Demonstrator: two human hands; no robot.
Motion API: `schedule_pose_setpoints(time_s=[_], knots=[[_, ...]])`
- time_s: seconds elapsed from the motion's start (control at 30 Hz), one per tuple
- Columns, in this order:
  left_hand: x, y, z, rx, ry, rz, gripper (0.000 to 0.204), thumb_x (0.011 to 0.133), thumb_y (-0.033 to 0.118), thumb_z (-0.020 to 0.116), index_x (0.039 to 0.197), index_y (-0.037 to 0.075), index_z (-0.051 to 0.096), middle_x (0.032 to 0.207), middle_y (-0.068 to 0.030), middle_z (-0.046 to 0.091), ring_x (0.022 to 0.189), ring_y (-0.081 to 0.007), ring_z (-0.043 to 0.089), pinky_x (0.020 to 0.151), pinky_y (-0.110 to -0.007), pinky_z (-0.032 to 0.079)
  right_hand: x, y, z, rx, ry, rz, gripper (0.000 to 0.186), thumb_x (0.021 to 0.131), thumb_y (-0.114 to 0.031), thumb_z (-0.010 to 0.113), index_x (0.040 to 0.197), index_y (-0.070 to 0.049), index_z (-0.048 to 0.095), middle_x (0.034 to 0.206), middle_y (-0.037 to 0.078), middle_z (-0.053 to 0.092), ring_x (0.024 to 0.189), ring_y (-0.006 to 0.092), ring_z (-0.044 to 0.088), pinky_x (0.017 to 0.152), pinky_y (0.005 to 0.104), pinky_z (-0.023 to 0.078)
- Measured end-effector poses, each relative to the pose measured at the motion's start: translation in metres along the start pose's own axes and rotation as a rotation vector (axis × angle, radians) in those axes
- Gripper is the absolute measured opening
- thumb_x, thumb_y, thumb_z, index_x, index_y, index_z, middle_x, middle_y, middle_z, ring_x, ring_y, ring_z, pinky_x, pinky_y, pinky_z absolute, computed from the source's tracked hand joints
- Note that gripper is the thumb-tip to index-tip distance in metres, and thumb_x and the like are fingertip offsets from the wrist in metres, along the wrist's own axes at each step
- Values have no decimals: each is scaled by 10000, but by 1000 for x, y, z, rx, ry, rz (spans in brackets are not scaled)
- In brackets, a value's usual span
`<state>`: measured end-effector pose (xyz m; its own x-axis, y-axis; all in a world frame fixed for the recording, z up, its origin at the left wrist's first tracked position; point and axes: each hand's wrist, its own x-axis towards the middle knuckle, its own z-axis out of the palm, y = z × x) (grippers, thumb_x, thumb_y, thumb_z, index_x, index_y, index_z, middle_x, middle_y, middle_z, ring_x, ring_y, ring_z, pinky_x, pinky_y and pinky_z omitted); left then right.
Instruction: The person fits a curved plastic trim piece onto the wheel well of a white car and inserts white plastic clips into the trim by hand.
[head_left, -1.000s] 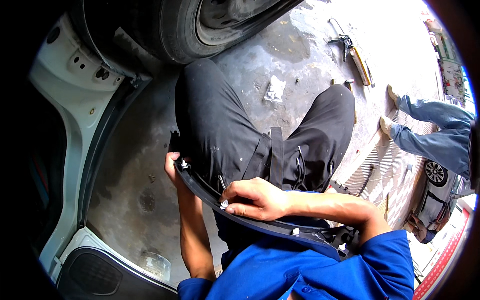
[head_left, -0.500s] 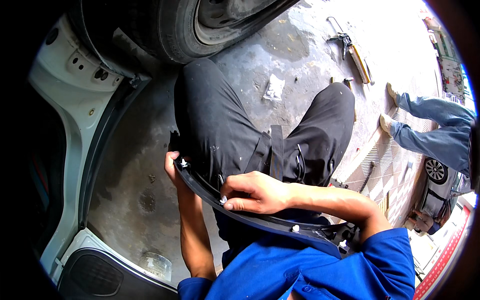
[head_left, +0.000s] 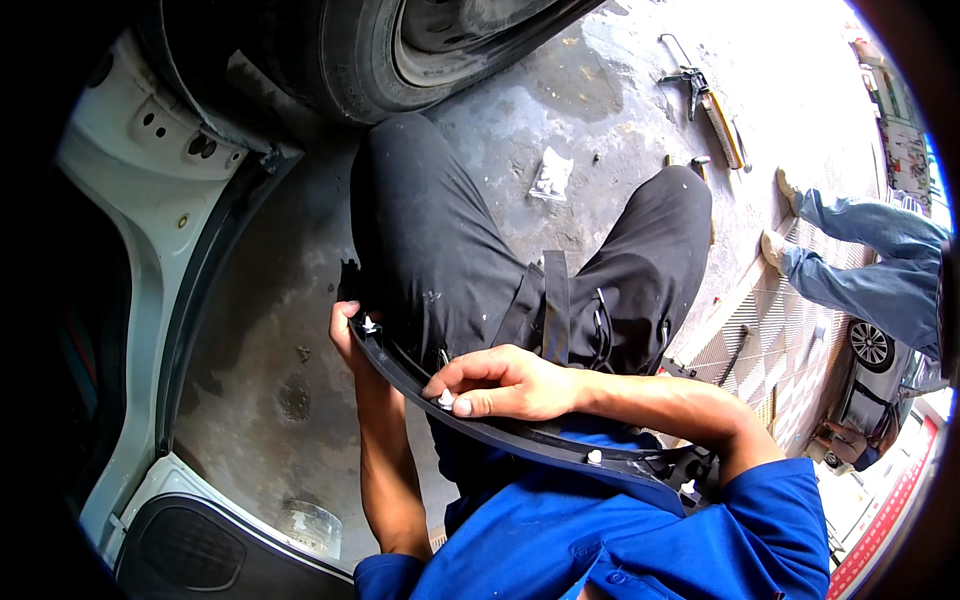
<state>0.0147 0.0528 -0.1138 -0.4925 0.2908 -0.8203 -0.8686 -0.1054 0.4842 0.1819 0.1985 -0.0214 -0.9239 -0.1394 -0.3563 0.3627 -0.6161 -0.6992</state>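
Note:
A long, curved black plastic trim strip (head_left: 520,437) lies across my lap, bowed toward my body. White plastic clips stand along it: one clip (head_left: 370,324) by its left end, another clip (head_left: 595,457) farther right. My left hand (head_left: 345,330) is closed around the strip's left end, its fingers partly hidden behind the edge. At the middle of the strip, my right hand (head_left: 510,383) has its thumb and forefinger on either side of a white clip (head_left: 446,399), which stands upright on the strip.
A car wheel (head_left: 370,70) and pale body panel (head_left: 150,190) flank me ahead and left. On the concrete floor lie a small clear bag of white pieces (head_left: 552,175) and a caulking gun (head_left: 712,112). A person in jeans (head_left: 860,240) stands at right.
My right forefinger has shifted left to the far side of the middle clip, so more of the clip shows between finger and thumb. My left hand keeps its hold.

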Motion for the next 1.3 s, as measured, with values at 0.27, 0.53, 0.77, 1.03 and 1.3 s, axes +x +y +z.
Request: schedule_pose_setpoints(time_s=[0.27,0.53,0.77,1.03,1.3], knots=[[11,-4,-11,-17,-13,-32,279,841,385,537,879,111,571,796,1,572,772,-137,544,731,-278,443,6,3,-6,-98,-78,-33,289,999,-265,635,1152,-21,612,983,22,642,947,97,576,857,293,481],[18,-6,-15,-68,11,-84,227,828,356,520,856,133,552,757,31,516,719,-122,493,682,-265,408,12,8,-4,-228,-89,-131,280,997,-272,631,1103,-15,603,957,70,651,914,134,603,825,315,489],[13,-1,-6,-67,27,-80,222,821,341,524,879,130,560,770,27,524,716,-114,496,668,-250,412,13,14,-5,29,-119,-39,249,994,-233,645,1114,-19,606,968,13,631,923,92,570,840,289,479],[3,-3,-7,-89,15,-67,240,814,325,524,910,113,579,819,12,558,714,-101,515,641,-210,433,3,12,-1,149,-93,30,273,1000,-259,638,1137,-26,596,1014,-7,606,964,78,541,877,271,458],[-5,1,2,-159,-42,-136,216,796,325,519,883,133,567,811,22,547,681,-87,494,578,-200,403,-5,0,3,-229,-62,-104,285,1012,-291,599,1095,-20,565,964,94,645,911,185,621,817,344,494]])
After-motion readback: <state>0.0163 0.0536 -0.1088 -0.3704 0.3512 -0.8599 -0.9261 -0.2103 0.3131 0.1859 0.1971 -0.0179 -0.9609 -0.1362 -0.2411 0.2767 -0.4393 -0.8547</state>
